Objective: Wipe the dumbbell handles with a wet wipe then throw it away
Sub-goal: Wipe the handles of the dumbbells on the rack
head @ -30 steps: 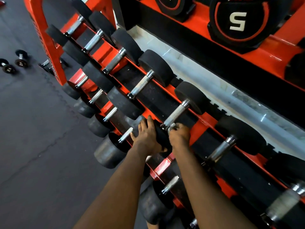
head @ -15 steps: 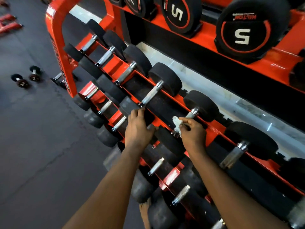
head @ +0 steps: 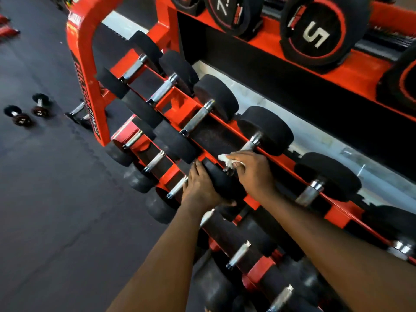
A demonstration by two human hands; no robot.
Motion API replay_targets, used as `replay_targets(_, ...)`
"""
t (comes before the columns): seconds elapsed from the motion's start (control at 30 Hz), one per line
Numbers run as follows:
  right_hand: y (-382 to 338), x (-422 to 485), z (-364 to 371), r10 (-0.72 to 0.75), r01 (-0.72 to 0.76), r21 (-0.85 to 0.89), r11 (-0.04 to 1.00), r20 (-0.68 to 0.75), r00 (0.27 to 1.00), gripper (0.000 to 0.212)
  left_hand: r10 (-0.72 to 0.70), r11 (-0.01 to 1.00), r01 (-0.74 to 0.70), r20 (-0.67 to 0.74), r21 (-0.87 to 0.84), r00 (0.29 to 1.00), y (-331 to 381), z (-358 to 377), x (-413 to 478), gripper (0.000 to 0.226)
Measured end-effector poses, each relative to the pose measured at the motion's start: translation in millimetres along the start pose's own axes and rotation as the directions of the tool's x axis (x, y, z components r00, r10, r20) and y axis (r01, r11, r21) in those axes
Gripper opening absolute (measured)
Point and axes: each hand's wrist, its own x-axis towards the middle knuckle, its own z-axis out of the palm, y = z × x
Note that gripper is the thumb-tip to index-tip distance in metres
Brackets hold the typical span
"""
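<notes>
A red dumbbell rack (head: 90, 70) holds rows of black dumbbells with chrome handles. My right hand (head: 252, 172) grips a crumpled white wet wipe (head: 226, 159) wrapped around the chrome handle (head: 251, 144) of a top-row dumbbell; most of that handle is hidden under my fingers. My left hand (head: 200, 188) rests on the near black head (head: 219, 179) of the same dumbbell, fingers laid over it and thumb under its lower edge. More chrome handles (head: 198, 118) run up the rack to the left.
Two small dumbbells (head: 27, 110) lie on the dark rubber floor at the left. A second red rack behind carries round black weights marked 5 (head: 319, 30). A lower row of dumbbells (head: 238, 255) sits beneath my forearms.
The view has shifted up and left along the rack. My right hand with the wipe slid up the handle toward the far head. My left hand stays on the near head.
</notes>
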Motion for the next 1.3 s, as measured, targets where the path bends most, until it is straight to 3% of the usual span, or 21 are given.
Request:
replay_targets(0.07,4.1,12.3,9.5,-0.116,0.143,-0.168,0.975,0.165,0.979,0.037,-0.002,1.0,0.003,0.011,-0.023,1.0,-3.3,1.3,-0.8,0.165)
replay_targets(0.13,8.8,19.4,10.7,-0.202,0.327,-0.357,0.875,0.345,0.917,0.04,-0.006,1.0,0.006,-0.003,-0.006,1.0,-1.9,0.5,-1.9,0.162)
replay_targets(0.23,15.7,27.4,0.6,-0.241,0.499,-0.404,0.766,0.539,0.807,0.046,-0.033,0.996,0.034,-0.018,0.078,0.999,5.4,-1.1,-1.7,0.159)
replay_targets(0.33,11.7,48.5,1.1,-0.118,0.499,-0.427,0.754,0.66,0.742,0.048,-0.107,0.987,0.108,-0.02,0.123,0.994,14.0,-4.2,-1.3,0.159)
replay_targets(0.5,-7.3,73.9,24.0,0.175,0.545,-0.508,0.667,0.818,0.549,0.044,-0.199,0.975,0.195,0.022,0.107,0.98,23.7,-5.1,1.3,0.159)
replay_targets(0.57,-7.8,70.6,20.5,0.146,0.585,-0.507,0.633,0.82,0.553,0.038,-0.184,0.98,0.181,0.038,0.081,0.982,23.7,-5.2,-1.3,0.157)
replay_targets(0.63,-7.7,62.0,10.3,0.019,0.62,-0.496,0.608,0.79,0.613,0.032,-0.174,0.983,0.171,0.049,0.073,0.983,22.9,-6.5,-3.8,0.154)
replay_targets(0.8,5.5,44.5,-1.2,-0.114,0.69,-0.47,0.551,0.777,0.62,0.044,-0.182,0.982,0.177,0.075,0.072,0.98,24.7,-10.6,-3.3,0.155)
replay_targets(0.87,2.1,50.0,0.5,-0.056,0.71,-0.478,0.517,0.809,0.585,0.04,-0.188,0.98,0.183,0.056,0.074,0.981,24.8,-8.5,-3.5,0.155)
replay_targets(1.03,-21.6,88.5,24.3,0.197,0.614,-0.497,0.614,0.849,0.49,0.026,-0.144,0.988,0.147,-0.048,0.049,0.988,25.2,0.8,-0.9,0.154)
replay_targets(1.1,-21.3,95.3,25.7,0.236,0.596,-0.494,0.633,0.857,0.459,0.025,-0.136,0.99,0.139,-0.053,0.039,0.989,25.4,3.0,-1.3,0.156)
replay_targets(1.2,-12.3,83.6,11.4,0.048,0.654,-0.43,0.622,0.855,0.516,0.022,-0.141,0.989,0.142,-0.037,0.033,0.989,23.5,2.0,-1.6,0.157)
replay_targets(1.3,-1.7,67.9,-1.7,-0.126,0.733,-0.404,0.547,0.826,0.549,0.026,-0.138,0.99,0.139,-0.047,0.024,0.989,21.2,2.8,-1.0,0.155)
